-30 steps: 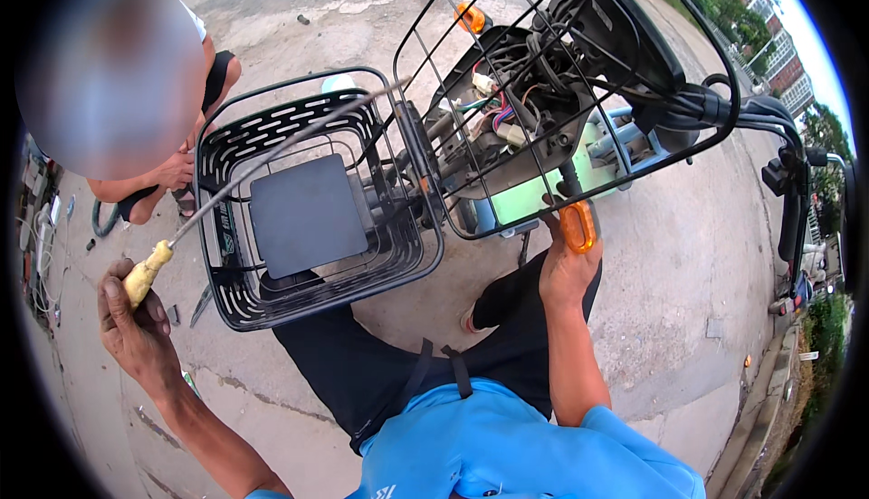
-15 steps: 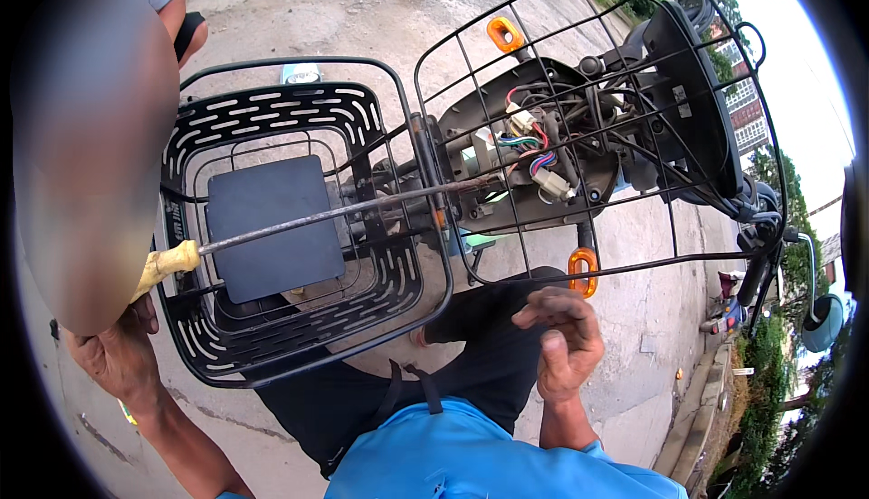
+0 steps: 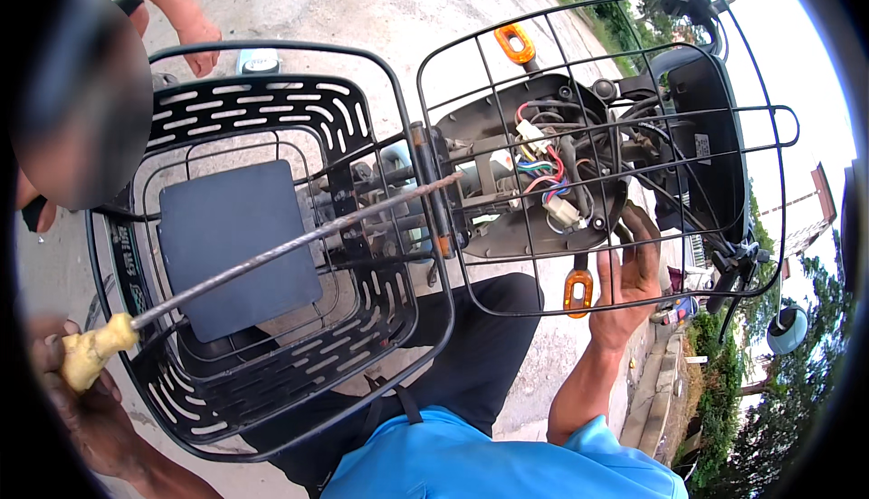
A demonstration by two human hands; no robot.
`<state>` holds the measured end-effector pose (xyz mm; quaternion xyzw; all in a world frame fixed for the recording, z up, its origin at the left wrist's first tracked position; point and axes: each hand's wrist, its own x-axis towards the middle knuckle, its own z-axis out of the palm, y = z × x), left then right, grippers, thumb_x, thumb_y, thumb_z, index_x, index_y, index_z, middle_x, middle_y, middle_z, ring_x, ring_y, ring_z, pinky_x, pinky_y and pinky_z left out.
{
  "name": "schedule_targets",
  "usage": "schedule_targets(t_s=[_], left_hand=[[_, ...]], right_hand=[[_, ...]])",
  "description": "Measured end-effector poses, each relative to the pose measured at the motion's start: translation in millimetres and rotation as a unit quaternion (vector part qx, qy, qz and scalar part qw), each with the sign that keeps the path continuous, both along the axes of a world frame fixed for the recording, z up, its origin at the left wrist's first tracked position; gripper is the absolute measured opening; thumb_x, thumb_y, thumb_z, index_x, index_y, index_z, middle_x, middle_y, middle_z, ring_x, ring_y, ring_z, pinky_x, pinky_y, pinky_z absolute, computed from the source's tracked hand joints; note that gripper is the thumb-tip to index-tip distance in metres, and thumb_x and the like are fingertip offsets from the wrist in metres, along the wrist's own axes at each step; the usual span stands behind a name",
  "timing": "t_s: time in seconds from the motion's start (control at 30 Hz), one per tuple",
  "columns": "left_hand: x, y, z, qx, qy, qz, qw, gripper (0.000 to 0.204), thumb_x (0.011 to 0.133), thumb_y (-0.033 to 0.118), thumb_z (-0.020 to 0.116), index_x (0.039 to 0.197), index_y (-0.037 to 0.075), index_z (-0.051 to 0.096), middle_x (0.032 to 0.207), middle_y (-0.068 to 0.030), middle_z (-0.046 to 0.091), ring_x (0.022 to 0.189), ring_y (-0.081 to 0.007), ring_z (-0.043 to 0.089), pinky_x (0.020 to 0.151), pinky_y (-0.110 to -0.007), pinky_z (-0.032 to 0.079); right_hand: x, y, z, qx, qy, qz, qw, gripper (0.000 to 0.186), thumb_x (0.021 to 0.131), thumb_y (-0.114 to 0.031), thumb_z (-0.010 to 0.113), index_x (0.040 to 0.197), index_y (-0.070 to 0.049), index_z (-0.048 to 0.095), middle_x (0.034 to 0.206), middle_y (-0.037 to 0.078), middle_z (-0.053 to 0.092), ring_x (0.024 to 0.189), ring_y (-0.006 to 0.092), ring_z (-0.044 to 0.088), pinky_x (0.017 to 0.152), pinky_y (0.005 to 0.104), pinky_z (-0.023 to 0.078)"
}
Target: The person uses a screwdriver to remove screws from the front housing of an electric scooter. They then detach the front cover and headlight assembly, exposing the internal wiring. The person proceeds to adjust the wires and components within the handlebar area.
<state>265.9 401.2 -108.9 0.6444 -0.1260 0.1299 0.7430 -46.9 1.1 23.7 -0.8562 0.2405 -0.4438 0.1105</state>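
In my left hand [image 3: 86,408] is a long screwdriver with a yellow handle [image 3: 98,350]; my fingers wrap round the handle. Its thin, rusty shaft slants up across a black basket [image 3: 262,449], with the tip close to the basket's hinge [image 3: 434,191]. A dark square plate [image 3: 240,245] lies at the basket's bottom. My right hand [image 3: 625,277], its thumb and fingers apart, reaches up to the lower edge of a scooter's opened front [image 3: 516,105], beside an orange turn signal [image 3: 577,292]. The wire lid [image 3: 534,311] crosses in front of that hand. Exposed wires and white connectors [image 3: 563,211] show through the mesh.
Another person's hand [image 3: 199,42] hangs near the basket's far rim, with that person at the upper left. A second orange signal [image 3: 515,43] sticks out on the far side. Handlebar cables and a mirror [image 3: 787,330] are at the right. A kerb [image 3: 665,390] borders the concrete.
My left hand has drawn the screwdriver back toward the lower left. My right hand has risen to the scooter front's edge. The other person's hand now shows near the basket, and the view has shifted.
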Motion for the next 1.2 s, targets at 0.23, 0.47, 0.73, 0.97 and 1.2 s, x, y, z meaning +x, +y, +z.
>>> schedule_targets(t_s=[0.23, 0.47, 0.73, 0.97, 1.2], left_hand=[[-3, -52, 9, 0.013, -0.126, -0.100, 0.987, 0.035, 0.105, 0.030, 0.045, 0.112, -0.001, 0.058, 0.111, -0.0194, 0.050, 0.074, -0.0131, 0.056, 0.055, -0.017, 0.044], [0, -82, 39, -0.002, -0.246, -0.100, 0.964, 0.029, 0.099, 0.020, 0.057, 0.105, -0.008, 0.062, 0.095, -0.0230, 0.064, 0.082, -0.0303, 0.065, 0.071, -0.037, 0.054], [-4, -84, 53, 0.081, -0.239, -0.175, 0.952, 0.026, 0.102, 0.021, 0.051, 0.105, -0.004, 0.058, 0.103, -0.0225, 0.060, 0.091, -0.0298, 0.060, 0.084, -0.039, 0.051], [-1, -84, 44, 0.028, -0.152, -0.141, 0.978, 0.030, 0.100, 0.027, 0.055, 0.103, -0.003, 0.058, 0.106, -0.0215, 0.057, 0.091, -0.0299, 0.059, 0.082, -0.041, 0.053], [9, -71, 35, -0.028, -0.120, -0.111, 0.986, 0.031, 0.097, 0.030, 0.055, 0.098, -0.001, 0.058, 0.105, -0.0209, 0.057, 0.087, -0.0295, 0.059, 0.072, -0.036, 0.055]], right_hand=[[27, -3, 17, -0.249, 0.089, -0.063, 0.962, 0.052, 0.070, -0.015, 0.084, 0.118, -0.003, 0.068, 0.123, 0.019, 0.058, 0.114, 0.0354, 0.053, 0.098, 0.0461, 0.044], [38, 6, 23, -0.312, 0.189, -0.049, 0.930, 0.052, 0.067, -0.020, 0.082, 0.115, -0.007, 0.070, 0.093, 0.011, 0.062, 0.082, 0.0282, 0.055, 0.074, 0.0404, 0.045], [61, 9, 32, -0.290, 0.343, -0.096, 0.888, 0.078, 0.062, -0.032, 0.084, 0.135, -0.017, 0.060, 0.111, 0.005, 0.062, 0.094, 0.0264, 0.054, 0.085, 0.0418, 0.041], [40, -25, 28, -0.230, 0.267, 0.052, 0.934, 0.061, 0.055, -0.019, 0.085, 0.111, -0.016, 0.061, 0.090, 0.003, 0.054, 0.087, 0.0257, 0.055, 0.078, 0.0418, 0.039], [41, -32, 25, -0.135, 0.175, 0.112, 0.969, 0.050, 0.054, -0.014, 0.082, 0.097, -0.013, 0.057, 0.076, 0.004, 0.050, 0.070, 0.0268, 0.050, 0.066, 0.0387, 0.036]])
